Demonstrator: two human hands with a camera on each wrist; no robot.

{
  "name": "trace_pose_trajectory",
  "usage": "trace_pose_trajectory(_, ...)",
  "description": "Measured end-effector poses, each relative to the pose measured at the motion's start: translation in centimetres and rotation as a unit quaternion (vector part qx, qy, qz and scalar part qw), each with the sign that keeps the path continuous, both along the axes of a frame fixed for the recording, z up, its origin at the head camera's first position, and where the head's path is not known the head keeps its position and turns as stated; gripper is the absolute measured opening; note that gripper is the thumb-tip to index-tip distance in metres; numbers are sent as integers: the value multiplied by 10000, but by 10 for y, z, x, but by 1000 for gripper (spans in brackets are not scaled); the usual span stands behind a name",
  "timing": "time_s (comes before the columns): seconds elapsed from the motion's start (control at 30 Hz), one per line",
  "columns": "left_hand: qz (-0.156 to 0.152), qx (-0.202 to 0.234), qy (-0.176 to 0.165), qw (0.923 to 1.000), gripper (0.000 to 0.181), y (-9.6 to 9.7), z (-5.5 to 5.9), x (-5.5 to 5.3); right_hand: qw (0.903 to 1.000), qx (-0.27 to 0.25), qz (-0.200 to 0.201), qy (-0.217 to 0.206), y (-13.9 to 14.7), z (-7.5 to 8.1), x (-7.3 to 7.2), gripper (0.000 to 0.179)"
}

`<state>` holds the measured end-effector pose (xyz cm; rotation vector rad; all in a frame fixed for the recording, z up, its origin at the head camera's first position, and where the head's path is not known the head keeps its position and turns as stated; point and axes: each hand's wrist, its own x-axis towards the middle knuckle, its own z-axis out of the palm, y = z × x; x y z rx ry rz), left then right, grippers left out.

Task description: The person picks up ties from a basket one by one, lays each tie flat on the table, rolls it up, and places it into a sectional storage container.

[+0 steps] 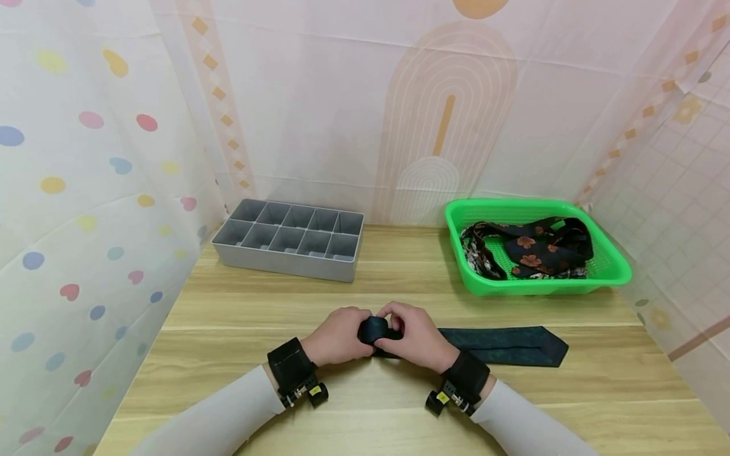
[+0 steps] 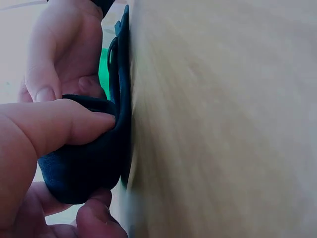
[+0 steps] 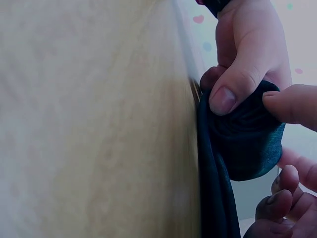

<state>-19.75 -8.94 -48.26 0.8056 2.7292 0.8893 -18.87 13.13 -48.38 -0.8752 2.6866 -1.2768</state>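
Observation:
A dark blue-green necktie [image 1: 507, 346] lies on the table, its near-left part wound into a thick coil [image 1: 373, 330] that stands on edge. My left hand [image 1: 341, 334] grips the coil from the left, thumb [image 2: 84, 121] pressed on its near side and fingertips round the far side. From the right, my right hand [image 1: 419, 337] holds the coil between thumb [image 3: 292, 105] and curled fingers. The flat strip runs rightward from the coil, passing behind the right hand, and ends in a wide pointed tip.
A grey divided box [image 1: 288, 263] with several compartments stands at the back left. At the back right, a green plastic basket [image 1: 547, 287] holds dark neckties with a flower pattern [image 1: 530, 253]. Patterned cloth [image 1: 336, 126] hangs behind the wooden table [image 1: 274, 418].

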Motion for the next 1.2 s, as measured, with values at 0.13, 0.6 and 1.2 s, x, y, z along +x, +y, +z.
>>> trace_pose_trajectory(0.13, 111, 68, 58, 9999, 27, -1, -1, -2, 9998, 104, -158, -20, 0, 2, 0, 32)
trace_pose_trajectory(0.6, 418, -231, 326, 9983, 37, -4, 9, -3, 9955, 814, -475, -46, 2, 2, 1, 31)
trace_pose_trajectory(1.2, 282, 56, 624, 9976, 35, 5, 5, 7, 9860, 1633, -307, 165, 0, 0, 2, 27)
